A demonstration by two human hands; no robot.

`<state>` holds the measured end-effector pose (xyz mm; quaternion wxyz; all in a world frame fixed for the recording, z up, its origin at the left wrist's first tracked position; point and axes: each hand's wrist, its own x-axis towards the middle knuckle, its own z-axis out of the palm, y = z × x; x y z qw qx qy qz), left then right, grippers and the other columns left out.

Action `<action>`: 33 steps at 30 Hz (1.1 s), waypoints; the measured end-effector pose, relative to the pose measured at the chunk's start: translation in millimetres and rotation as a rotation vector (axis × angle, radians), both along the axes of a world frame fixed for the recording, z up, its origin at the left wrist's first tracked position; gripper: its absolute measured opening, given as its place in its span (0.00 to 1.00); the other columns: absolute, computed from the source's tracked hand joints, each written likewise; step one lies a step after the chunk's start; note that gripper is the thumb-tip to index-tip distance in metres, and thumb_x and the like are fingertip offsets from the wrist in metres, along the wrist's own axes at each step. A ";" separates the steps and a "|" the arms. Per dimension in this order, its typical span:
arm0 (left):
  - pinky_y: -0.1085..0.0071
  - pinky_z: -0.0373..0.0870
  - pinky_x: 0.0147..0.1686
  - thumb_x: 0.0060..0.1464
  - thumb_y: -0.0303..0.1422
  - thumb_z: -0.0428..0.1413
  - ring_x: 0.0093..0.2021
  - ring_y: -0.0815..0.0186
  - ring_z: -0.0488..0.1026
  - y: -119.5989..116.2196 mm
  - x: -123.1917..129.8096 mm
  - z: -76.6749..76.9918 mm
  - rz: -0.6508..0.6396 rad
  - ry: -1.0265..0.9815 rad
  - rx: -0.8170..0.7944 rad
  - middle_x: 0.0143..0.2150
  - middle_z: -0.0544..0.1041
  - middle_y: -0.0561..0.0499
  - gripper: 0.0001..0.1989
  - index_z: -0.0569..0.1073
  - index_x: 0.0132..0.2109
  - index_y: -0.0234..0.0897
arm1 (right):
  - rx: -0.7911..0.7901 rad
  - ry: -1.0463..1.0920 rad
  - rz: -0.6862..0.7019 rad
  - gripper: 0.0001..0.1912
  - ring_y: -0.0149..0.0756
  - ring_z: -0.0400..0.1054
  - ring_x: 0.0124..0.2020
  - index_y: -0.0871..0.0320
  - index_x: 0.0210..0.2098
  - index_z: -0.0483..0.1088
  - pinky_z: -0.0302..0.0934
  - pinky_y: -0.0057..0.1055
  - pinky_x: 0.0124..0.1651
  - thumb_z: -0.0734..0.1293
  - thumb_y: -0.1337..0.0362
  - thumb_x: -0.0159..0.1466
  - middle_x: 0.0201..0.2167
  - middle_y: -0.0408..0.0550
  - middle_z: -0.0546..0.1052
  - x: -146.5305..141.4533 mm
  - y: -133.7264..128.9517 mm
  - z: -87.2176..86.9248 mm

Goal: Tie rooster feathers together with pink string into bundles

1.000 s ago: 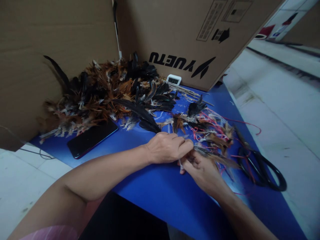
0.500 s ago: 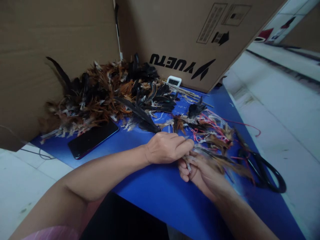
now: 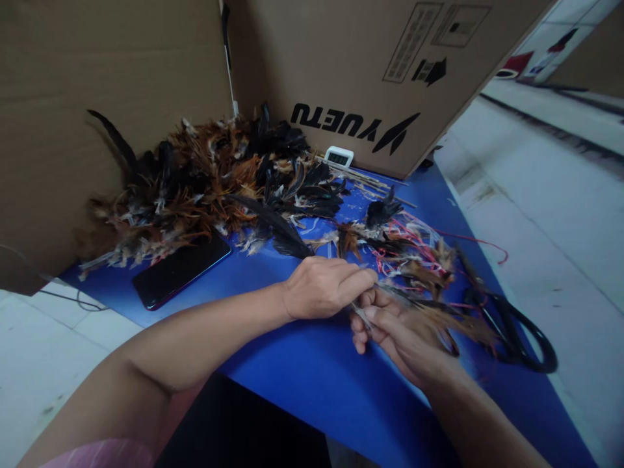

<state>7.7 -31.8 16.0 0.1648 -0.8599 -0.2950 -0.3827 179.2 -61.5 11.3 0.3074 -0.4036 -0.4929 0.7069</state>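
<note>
Your right hand [image 3: 402, 328] pinches brown feathers [image 3: 453, 322] by their pale ends; touching it, your left hand [image 3: 329, 286] is closed on a black feather [image 3: 280, 229]. Beyond, on the blue table [image 3: 297, 364], the feather pile [image 3: 209, 175] lies before the YUETU cardboard box [image 3: 341, 58], its inside hidden.

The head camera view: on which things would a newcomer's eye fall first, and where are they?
The big heap of rusty-brown and black feathers would probably draw the eye first, at the back left of the blue tabletop. Behind it stands a cardboard box with "YUETU" printed upside down. Near the front edge, the left hand and right hand meet, the right one pinching a bunch of feathers.
</note>
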 end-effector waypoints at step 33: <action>0.75 0.63 0.28 0.60 0.30 0.43 0.27 0.70 0.69 16.1 -2.8 -14.7 0.090 -0.269 -0.430 0.27 0.74 0.52 0.09 0.68 0.40 0.36 | 0.459 -0.561 -0.104 0.09 0.30 0.68 0.23 0.56 0.32 0.69 0.63 0.27 0.28 0.63 0.57 0.60 0.22 0.43 0.74 2.0 2.2 -2.9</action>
